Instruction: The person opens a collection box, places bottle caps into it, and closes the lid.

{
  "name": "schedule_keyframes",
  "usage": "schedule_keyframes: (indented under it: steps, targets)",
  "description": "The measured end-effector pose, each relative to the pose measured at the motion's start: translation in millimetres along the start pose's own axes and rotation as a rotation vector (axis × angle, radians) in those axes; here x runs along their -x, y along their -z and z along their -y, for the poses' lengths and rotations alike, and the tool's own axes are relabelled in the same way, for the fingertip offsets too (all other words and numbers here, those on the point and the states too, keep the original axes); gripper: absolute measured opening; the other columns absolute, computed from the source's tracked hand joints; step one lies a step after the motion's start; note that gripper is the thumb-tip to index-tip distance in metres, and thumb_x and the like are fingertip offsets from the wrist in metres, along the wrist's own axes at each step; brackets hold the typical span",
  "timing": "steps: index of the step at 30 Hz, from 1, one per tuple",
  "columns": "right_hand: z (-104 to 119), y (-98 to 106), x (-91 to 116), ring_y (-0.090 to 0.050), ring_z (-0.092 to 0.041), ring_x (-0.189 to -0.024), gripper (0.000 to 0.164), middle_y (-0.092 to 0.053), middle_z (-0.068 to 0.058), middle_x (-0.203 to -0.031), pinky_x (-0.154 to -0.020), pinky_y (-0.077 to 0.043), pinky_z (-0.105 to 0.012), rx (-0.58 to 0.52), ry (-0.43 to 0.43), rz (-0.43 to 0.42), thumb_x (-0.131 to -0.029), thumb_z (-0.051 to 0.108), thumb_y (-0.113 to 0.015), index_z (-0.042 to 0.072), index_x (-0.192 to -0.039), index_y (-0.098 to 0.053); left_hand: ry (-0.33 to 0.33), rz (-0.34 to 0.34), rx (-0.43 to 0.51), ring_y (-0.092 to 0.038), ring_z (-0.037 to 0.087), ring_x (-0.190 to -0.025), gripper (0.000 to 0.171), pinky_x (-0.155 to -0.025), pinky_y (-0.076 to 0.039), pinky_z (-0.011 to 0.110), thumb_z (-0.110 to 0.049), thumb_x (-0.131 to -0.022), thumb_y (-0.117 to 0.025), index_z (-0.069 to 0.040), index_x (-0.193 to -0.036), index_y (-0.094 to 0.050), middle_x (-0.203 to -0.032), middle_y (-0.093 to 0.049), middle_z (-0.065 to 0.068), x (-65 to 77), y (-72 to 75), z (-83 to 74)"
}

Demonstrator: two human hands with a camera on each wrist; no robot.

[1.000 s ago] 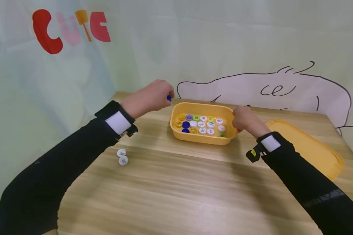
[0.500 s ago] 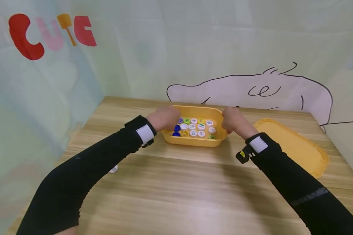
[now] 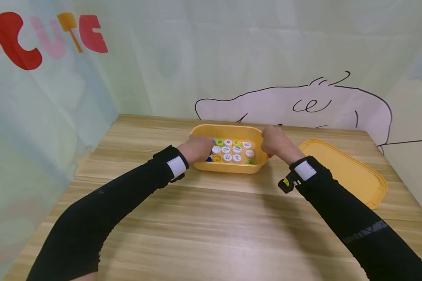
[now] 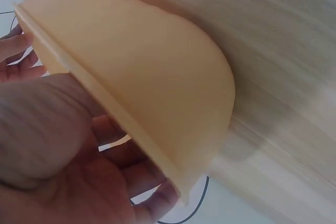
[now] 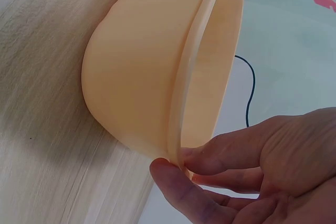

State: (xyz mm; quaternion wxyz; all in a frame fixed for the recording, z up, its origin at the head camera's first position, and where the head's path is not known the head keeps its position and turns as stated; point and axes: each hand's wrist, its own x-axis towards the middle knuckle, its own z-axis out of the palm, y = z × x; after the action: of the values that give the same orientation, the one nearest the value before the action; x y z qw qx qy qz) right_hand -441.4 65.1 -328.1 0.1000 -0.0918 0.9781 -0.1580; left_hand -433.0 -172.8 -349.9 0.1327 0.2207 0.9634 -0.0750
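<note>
A yellow plastic container (image 3: 228, 168) stands on the table, holding rows of white, yellow, green and blue bottle caps (image 3: 227, 157). My left hand (image 3: 198, 148) reaches over the container's left end beside a partly covered blue cap (image 3: 209, 159). In the left wrist view its fingers bend behind the rim of the container (image 4: 157, 51); the fingertips are mostly hidden, so I cannot see whether a cap is between them. At the opposite end, my right hand (image 3: 276, 143) pinches the rim, thumb and fingers on either side of the container wall (image 5: 136, 72).
A flat yellow lid (image 3: 344, 171) lies to the right of the container. Printed cloth (image 3: 154, 62) hangs behind and left of the wooden table (image 3: 211, 226). The left sleeve (image 3: 119, 199) crosses the table's left side.
My left hand, with a blue cap in its fingers a second ago, has moved right and down into the container's left end. My right hand stays on the rim. The head view has shifted.
</note>
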Motion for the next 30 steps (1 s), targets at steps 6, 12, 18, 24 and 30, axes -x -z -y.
schedule_keyframes:
  steps: [6,12,18,24,30]
  targets:
    - [3,-3,-1,-0.063,-0.021,-0.059,0.03,-0.064,-0.024,-0.09,-0.049,-0.053,-0.022,-0.003,0.003,-0.003,-0.085,-0.012,-0.052,-0.015,-0.112,-0.065,0.024,0.026,-0.015,-0.061,0.024,-0.105,0.032,-0.106,-0.048,0.049,-0.018,-0.108,-0.054,-0.005,-0.138,-0.057,-0.122,-0.066,0.012,-1.1,-2.9,-0.5]
    - [5,-6,-2,-0.065,-0.02,-0.06,0.039,-0.066,-0.027,-0.098,-0.049,-0.054,-0.022,-0.009,-0.002,0.006,-0.086,-0.013,-0.052,-0.018,-0.123,-0.062,0.019,0.019,-0.045,-0.064,0.025,-0.103,0.029,-0.106,-0.049,0.049,-0.02,-0.109,-0.053,-0.006,-0.133,-0.06,-0.117,-0.068,0.011,0.2,-4.9,3.6]
    - [6,-6,-4,-0.064,-0.02,-0.058,0.029,-0.064,-0.022,-0.086,-0.048,-0.052,-0.022,-0.031,-0.002,0.012,-0.085,-0.013,-0.052,-0.015,-0.111,-0.065,0.035,-0.022,-0.17,-0.062,0.031,-0.122,0.036,-0.118,-0.031,0.063,-0.024,-0.107,-0.055,-0.011,-0.14,-0.063,-0.124,-0.071,0.011,1.7,-5.4,5.8]
    - [7,-5,-5,-0.068,-0.02,-0.058,0.039,-0.066,-0.032,-0.105,-0.049,-0.055,-0.022,-0.044,-0.001,0.019,-0.085,-0.014,-0.052,-0.018,-0.124,-0.061,0.027,0.001,-0.148,-0.062,0.027,-0.116,0.03,-0.118,-0.03,0.062,-0.022,-0.107,-0.054,-0.011,-0.131,-0.067,-0.115,-0.072,0.008,1.7,-3.2,8.3]
    - [5,-1,-2,-0.067,-0.02,-0.06,0.049,-0.06,-0.04,-0.121,-0.051,-0.056,-0.023,-0.062,-0.02,0.035,-0.086,-0.013,-0.052,-0.021,-0.134,-0.052,0.008,-0.061,-0.03,-0.059,0.029,-0.114,0.031,-0.108,-0.043,0.054,-0.029,-0.103,-0.063,-0.009,-0.127,-0.067,-0.122,-0.068,0.01,5.8,17.1,12.1]
